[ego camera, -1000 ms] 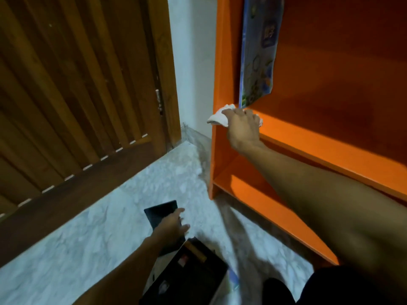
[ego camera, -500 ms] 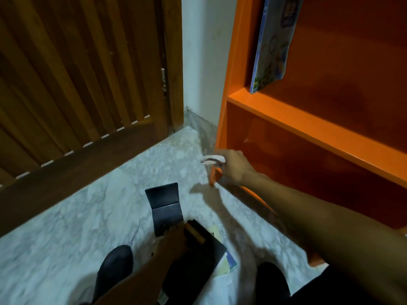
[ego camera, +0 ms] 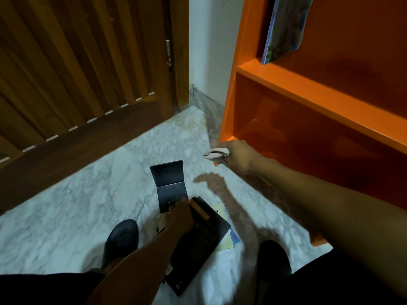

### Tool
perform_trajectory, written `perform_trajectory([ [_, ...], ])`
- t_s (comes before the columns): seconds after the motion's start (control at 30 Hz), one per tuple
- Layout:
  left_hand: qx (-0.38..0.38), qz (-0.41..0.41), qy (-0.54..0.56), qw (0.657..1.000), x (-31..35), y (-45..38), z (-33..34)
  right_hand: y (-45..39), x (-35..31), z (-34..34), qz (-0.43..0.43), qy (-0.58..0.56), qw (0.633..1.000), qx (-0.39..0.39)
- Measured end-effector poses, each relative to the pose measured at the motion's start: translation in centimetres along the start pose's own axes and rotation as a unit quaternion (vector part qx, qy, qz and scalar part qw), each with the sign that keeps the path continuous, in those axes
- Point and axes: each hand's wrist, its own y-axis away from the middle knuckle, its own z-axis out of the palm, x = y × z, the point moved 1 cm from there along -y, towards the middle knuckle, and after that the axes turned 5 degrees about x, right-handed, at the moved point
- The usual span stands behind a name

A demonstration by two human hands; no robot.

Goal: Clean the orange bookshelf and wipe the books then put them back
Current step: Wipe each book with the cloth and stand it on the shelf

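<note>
At frame centre, the right hand [ego camera: 240, 156] clenches a white cloth [ego camera: 215, 153] at the orange bookshelf [ego camera: 308, 93]'s bottom-left corner. Lower centre, the left hand [ego camera: 179, 213] rests, fingers loosely spread, on dark books [ego camera: 198, 243] lying on the floor [ego camera: 66, 216], long axes running up-frame.

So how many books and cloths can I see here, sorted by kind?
Books standing on the shelf: 1, the blue picture book
Books on the floor: at least 3, an open dark booklet, a black book under the left hand, a yellow-blue one beneath
Cloths: 1, the white cloth in the right hand
Total: 5
</note>
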Motion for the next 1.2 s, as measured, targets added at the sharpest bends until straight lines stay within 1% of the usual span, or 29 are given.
perform_trajectory([
  [0.1,0.035,-0.006,0.002,0.999,0.1,0.5,-0.3,0.4,-0.4,-0.1,-0.005,0.001,1.000,-0.002],
  [0.17,0.071,0.012,-0.048,0.996,0.3,0.8,-0.4,0.7,-0.5,-0.2,-0.004,-0.002,1.000,-0.003],
  [0.23,0.077,0.030,-0.060,0.995,0.3,0.7,-0.2,1.0,-0.6,-0.4,0.001,-0.005,1.000,-0.002],
  [0.33,0.008,0.046,0.049,0.998,0.0,0.7,-0.4,1.8,-0.9,-1.2,0.011,-0.019,1.000,-0.006],
  [0.37,-0.001,0.058,0.068,0.996,-0.5,0.5,-0.5,2.0,-1.0,-1.5,0.017,-0.030,0.999,-0.011],
  [0.43,-0.015,0.091,0.087,0.992,-1.1,0.4,-1.3,2.5,-1.3,-2.3,0.029,-0.065,0.997,-0.021],
  [0.53,-0.040,0.138,0.113,0.983,-0.9,1.2,-3.8,2.9,-1.0,-3.7,0.060,-0.169,0.983,-0.036],
  [0.6,-0.034,0.134,0.169,0.976,-0.2,1.6,-5.7,3.2,-0.8,-4.8,0.079,-0.208,0.974,-0.034],
  [0.67,0.002,0.110,0.211,0.971,0.6,2.1,-8.3,3.4,-1.0,-6.0,0.082,-0.231,0.969,-0.018],
  [0.73,0.056,0.122,0.246,0.960,1.0,2.1,-11.0,3.8,-1.4,-7.1,0.082,-0.267,0.960,0.011],
  [0.77,0.082,0.139,0.272,0.949,1.2,2.2,-12.5,3.9,-1.6,-7.7,0.080,-0.290,0.953,0.026],
  [0.83,0.129,0.145,0.300,0.934,1.6,2.2,-15.5,4.2,-2.4,-8.7,0.071,-0.319,0.943,0.068],
  [0.9,0.160,0.141,0.326,0.921,2.5,2.4,-18.3,4.4,-3.1,-9.2,0.062,-0.326,0.936,0.118],
  [0.97,0.183,0.145,0.349,0.907,4.1,3.1,-20.9,4.4,-3.8,-9.4,0.066,-0.359,0.916,0.166],
  [1.03,0.185,0.155,0.373,0.896,5.9,4.1,-23.4,3.9,-4.2,-9.4,0.079,-0.380,0.893,0.229],
  [1.1,0.155,0.159,0.399,0.889,7.7,5.6,-25.6,3.4,-4.9,-9.4,0.069,-0.351,0.881,0.310],
  [1.13,0.139,0.163,0.412,0.886,8.4,6.3,-26.4,3.1,-5.3,-9.3,0.046,-0.327,0.879,0.345],
  [1.17,0.127,0.167,0.430,0.878,9.1,7.0,-27.1,2.9,-5.7,-9.3,0.014,-0.302,0.883,0.359],
  [1.2,0.122,0.167,0.449,0.869,9.6,7.6,-27.7,2.8,-6.2,-9.0,-0.017,-0.266,0.898,0.351],
])
